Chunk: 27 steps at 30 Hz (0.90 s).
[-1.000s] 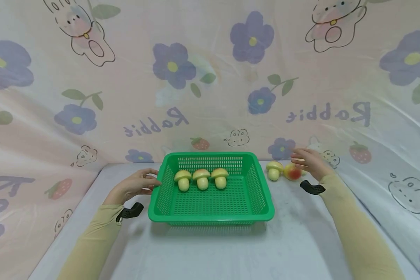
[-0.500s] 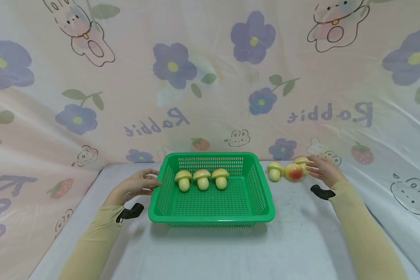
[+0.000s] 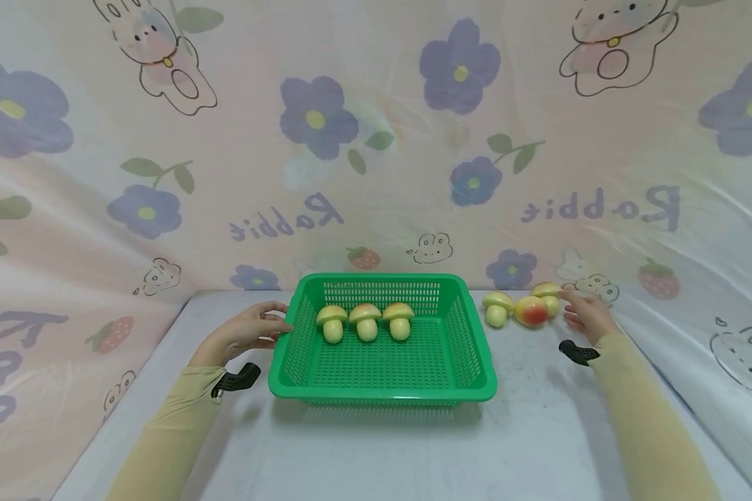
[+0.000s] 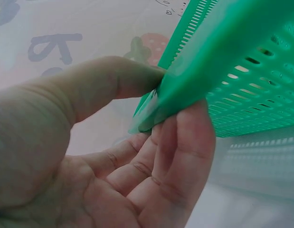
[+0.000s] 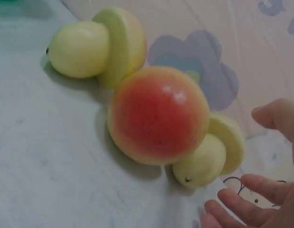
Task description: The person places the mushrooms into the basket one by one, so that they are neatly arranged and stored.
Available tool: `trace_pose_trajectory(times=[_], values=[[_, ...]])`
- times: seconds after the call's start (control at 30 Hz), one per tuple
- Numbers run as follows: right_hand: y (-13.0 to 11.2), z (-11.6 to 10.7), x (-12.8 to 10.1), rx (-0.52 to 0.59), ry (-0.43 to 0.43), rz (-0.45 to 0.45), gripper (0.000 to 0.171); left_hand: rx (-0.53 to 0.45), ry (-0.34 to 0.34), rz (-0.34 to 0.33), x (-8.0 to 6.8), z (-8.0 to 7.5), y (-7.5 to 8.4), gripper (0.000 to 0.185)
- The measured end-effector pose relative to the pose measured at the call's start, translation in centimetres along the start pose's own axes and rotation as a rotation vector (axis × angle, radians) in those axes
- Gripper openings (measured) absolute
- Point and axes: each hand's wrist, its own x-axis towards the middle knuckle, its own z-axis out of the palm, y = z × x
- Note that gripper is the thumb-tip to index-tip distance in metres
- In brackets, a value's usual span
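Note:
My left hand [image 3: 244, 332] pinches the left rim of a green plastic basket [image 3: 382, 396]; in the left wrist view the thumb [image 4: 123, 78] lies on the rim's upper side and the fingers [image 4: 192, 137] are under it. Three yellow-green toy mushrooms [image 3: 365, 321] stand in a row inside the basket. To its right lie two more mushrooms [image 3: 496, 309] [image 3: 546, 298], with a round red-and-yellow piece [image 5: 158, 115] between them; whether it has a stem is hidden. My right hand [image 3: 589, 316] is beside the rightmost mushroom [image 5: 201, 159], thumb and fingers apart, holding nothing.
The white table [image 3: 376, 452] carries the basket and the loose pieces. A patterned cloth [image 3: 388, 160] rises close behind them and along both sides. Black wrist mounts [image 3: 238, 378] sit on both forearms.
My right hand has moved right from over the rightmost mushroom, leaving it in sight, then slightly toward me. The left hand stays on the basket rim. The head view has shifted slightly.

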Motion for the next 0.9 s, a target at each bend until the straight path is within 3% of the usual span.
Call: trace_pose_trajectory(times=[0.17,0.43,0.57,0.73,0.9], values=[[0.8,0.0,1.2,-0.059,0.039,-0.01,0.096,-0.005,0.006,0.004,0.0,0.1,-0.1,0.053],[1.2,0.0,2.4,-0.057,0.041,0.029,0.115,-0.009,0.01,0.001,0.1,0.1,-0.2,0.054],[1.0,0.2,2.7,-0.063,0.028,0.022,0.114,-0.011,0.009,0.0,0.1,0.1,-0.2,0.054],[2.1,0.2,4.8,-0.069,0.046,-0.009,0.115,-0.012,-0.002,0.003,0.0,0.1,-0.2,0.054],[1.2,0.7,4.0,-0.076,0.033,-0.051,0.1,-0.017,-0.006,0.005,0.2,0.1,-0.2,0.052]])
